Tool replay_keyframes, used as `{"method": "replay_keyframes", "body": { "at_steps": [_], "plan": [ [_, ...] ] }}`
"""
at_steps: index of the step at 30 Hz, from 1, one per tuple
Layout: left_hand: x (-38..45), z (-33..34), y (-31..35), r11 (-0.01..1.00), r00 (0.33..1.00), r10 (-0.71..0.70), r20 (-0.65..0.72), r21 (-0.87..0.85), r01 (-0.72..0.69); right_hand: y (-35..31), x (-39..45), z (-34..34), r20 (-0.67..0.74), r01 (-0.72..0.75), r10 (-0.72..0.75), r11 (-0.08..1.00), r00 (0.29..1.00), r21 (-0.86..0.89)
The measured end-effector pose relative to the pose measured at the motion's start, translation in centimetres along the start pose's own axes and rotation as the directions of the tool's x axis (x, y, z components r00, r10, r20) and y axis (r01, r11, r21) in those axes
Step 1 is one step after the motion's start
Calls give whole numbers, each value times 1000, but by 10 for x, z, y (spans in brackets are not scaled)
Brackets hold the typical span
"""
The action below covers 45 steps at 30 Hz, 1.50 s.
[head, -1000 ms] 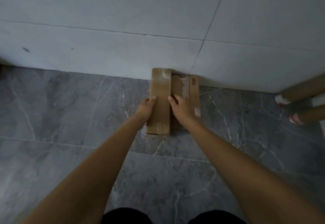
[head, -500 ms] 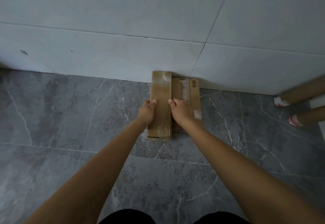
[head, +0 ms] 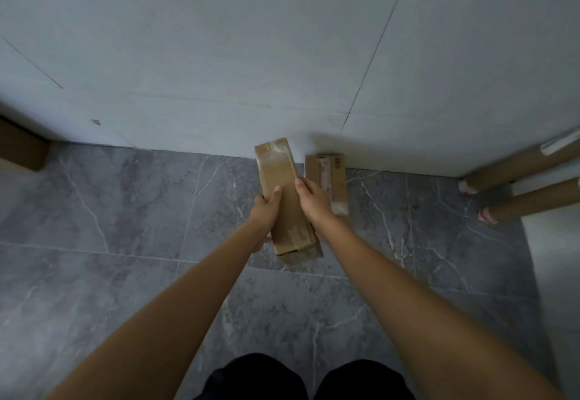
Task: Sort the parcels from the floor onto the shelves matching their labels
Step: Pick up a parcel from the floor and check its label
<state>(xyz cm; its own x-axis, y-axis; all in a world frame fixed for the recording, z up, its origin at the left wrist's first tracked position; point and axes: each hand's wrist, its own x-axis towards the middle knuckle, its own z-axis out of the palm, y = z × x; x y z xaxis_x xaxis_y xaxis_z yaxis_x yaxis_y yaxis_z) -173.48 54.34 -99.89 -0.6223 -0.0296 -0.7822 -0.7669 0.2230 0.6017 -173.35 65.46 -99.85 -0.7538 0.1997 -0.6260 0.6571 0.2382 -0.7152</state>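
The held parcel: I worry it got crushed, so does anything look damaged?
The long parcel, gripped by left hand and right hand, shows wrinkled tape and a loose near-end flap; no crushing visible.

Grey marbled floor tiles [head: 125,274]; pale tiled wall [head: 219,54]; black trousers [head: 257,377] at bottom edge

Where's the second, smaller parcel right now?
The smaller parcel lies on the floor against the wall, just beyond the right hand.
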Motion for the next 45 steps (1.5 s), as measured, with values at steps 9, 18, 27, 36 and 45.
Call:
{"method": "replay_keyframes", "body": {
  "at_steps": [9, 18, 27, 36, 45],
  "plan": [
    [-221, -52, 112, 982, 990, 137, -24, 130, -133, -144, -197, -69, 85, -156, 131, 869, 988, 469],
    [-467, -85, 229, 984, 987, 153, 47, 81, -156, -284, -404, -159, 116, -203, 167, 778, 979, 595],
    [-616, -114, 350, 936, 941, 328, 89, 107, -336, -404, -527, -218, 92, -93, 50, 818, 995, 567],
    [-670, -123, 394, 902, 903, 424, 68, 50, -428, -465, -571, -246, 24, 64, -95, 816, 995, 575],
    [-680, -139, 409, 880, 884, 458, 95, 92, -466, -472, -574, -250, 102, 42, -125, 807, 987, 588]
  ]
}}
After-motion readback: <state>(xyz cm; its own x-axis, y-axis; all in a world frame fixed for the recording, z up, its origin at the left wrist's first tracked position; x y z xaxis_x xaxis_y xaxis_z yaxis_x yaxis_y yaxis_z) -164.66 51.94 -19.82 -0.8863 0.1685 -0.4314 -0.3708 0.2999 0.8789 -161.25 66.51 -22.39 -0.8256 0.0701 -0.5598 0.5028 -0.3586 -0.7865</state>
